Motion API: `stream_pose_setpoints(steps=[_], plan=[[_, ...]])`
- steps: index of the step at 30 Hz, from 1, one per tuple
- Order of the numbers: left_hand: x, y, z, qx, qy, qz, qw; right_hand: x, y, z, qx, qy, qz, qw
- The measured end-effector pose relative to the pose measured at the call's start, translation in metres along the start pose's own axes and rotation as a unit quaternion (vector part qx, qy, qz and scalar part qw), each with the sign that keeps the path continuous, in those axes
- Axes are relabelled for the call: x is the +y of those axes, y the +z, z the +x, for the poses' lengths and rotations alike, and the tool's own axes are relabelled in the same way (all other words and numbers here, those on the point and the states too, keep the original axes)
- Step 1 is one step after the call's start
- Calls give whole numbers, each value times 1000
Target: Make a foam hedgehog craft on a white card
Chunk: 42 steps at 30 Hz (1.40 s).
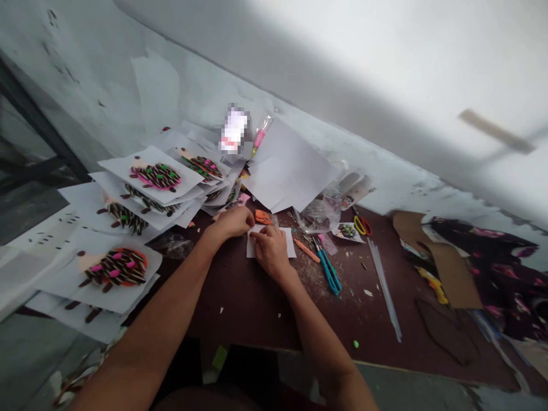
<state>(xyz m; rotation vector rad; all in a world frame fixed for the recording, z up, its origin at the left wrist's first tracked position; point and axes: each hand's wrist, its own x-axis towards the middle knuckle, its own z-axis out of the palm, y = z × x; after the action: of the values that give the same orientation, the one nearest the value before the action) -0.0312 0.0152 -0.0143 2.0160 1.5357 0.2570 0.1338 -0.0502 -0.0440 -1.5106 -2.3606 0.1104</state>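
Note:
A small white paper card (290, 246) lies on the dark table in front of me. My right hand (272, 249) rests over it, fingers bent and drawn together near its left part; anything between them is hidden. Just left of the card's upper corner is my left hand (237, 221), curled closed, its fingertips close to the right hand's. What it pinches is too small to make out. Directly beyond the hands sits an orange lump in wrapping (263, 217), probably clay. An orange stick-like tool (307, 250) and teal-handled scissors (329, 273) lie to the right of the card.
Stacked sheets with hedgehog pictures (156, 176) fill the left side. White paper (291, 165) leans at the back beside a pixelated bright screen (234, 130). Rightward are red-yellow scissors (363, 224), clear sticks (384, 288), a yellow glue gun or cutter (433, 284), cardboard (454, 277) and dark floral cloth (492, 251).

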Motion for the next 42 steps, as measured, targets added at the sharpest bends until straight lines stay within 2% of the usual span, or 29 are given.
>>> stream_pose_setpoints(steps=[9,18,23,35,42], plan=[[-3,3,3,-14,-2,1,1000,-6,-5,-3,-39,-2,-48,998],[-3,2,3,-7,1,13,1000,-2,-7,-5,-7,5,-41,999],[-2,3,3,-4,-9,1,1000,-6,-6,-6,-29,-11,-51,998],[2,0,0,-15,-7,22,1000,-8,-9,-5,-37,9,-56,998],[-3,6,4,-11,7,35,999,-13,-10,-6,-62,3,-87,994]])
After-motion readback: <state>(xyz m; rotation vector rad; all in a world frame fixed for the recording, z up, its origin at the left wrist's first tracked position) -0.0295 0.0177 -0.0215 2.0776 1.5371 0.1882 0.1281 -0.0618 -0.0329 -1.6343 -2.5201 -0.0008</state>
